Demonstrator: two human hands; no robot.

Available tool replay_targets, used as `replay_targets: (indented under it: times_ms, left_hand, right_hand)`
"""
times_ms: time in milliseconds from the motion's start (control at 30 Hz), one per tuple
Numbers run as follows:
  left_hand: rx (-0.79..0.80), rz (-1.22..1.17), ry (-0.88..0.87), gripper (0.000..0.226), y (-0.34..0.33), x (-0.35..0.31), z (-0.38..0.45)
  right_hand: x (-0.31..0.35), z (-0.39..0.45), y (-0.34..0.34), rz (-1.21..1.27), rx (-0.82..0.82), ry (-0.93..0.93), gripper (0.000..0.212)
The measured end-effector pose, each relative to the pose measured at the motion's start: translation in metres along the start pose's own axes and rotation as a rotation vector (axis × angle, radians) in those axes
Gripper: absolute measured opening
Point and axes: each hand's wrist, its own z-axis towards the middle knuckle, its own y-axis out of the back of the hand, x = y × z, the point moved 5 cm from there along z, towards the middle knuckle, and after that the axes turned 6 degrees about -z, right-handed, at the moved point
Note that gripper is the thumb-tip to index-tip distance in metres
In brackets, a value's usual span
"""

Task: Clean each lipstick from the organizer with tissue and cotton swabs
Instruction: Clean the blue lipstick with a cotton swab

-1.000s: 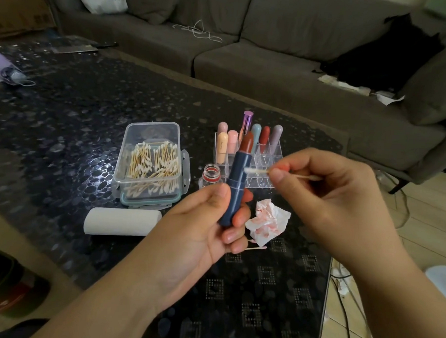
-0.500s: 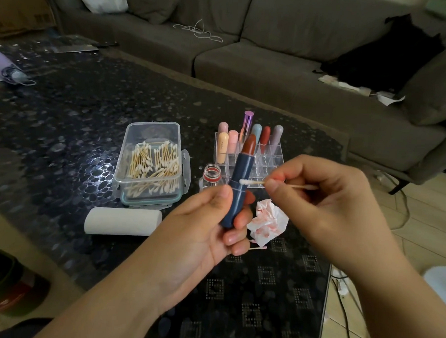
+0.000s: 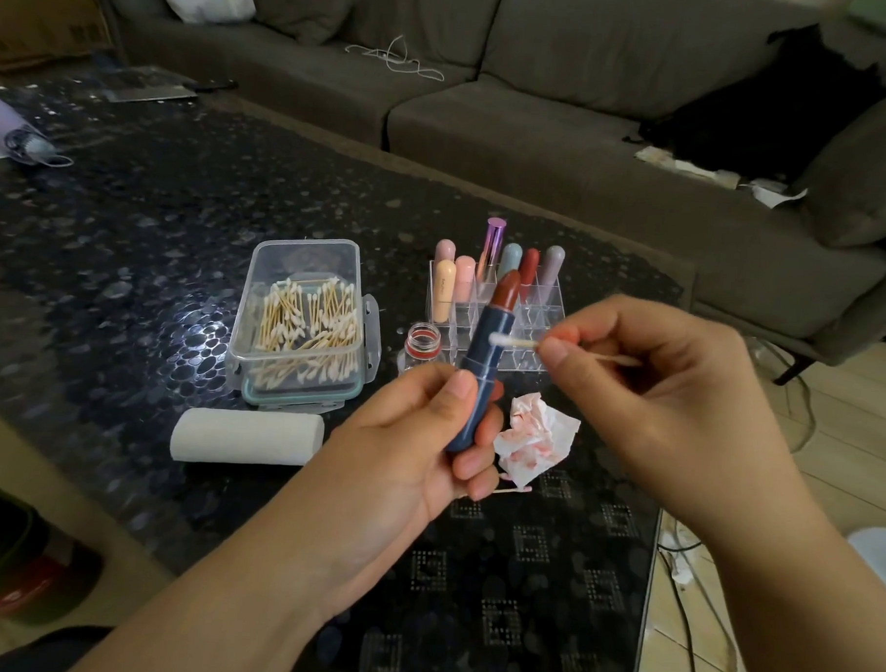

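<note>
Lower on the tube than a second ago, the white tip of the cotton swab touches the blue barrel of the lipstick just under the extended red-brown bullet; the right hand pinches the swab's wooden stick between thumb and forefinger, the stick lying nearly level with its tip toward 9 o'clock; the left hand grips the lower barrel, thumb in front and fingers curled behind; the lipstick's long axis leans slightly, bullet toward 1 o'clock, base toward 7 o'clock, raised above the worktop; behind it at 12 o'clock stands the clear organizer with capped lipsticks upright in its back rows and its front cells bare; a small open jar sits just at 9 o'clock of the organizer; further toward 9 o'clock is the clear box of swabs; a white tissue roll lies on its side at 6 o'clock of that box; a crumpled red-stained tissue lies under the hands, a used swab just beside it; the worktop's right edge runs close under the right forearm; open dark surface stretches toward 9 and 10 o'clock.
</note>
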Motion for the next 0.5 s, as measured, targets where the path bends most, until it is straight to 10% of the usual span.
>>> replay_targets:
  times_ms: [500]
  left_hand:
    - [0.078, 0.032, -0.017, 0.013, -0.0028, 0.0003, -0.0009]
  right_hand:
    - [-0.0022, -0.002, 0.0017, -0.006, -0.051, -0.02, 0.008]
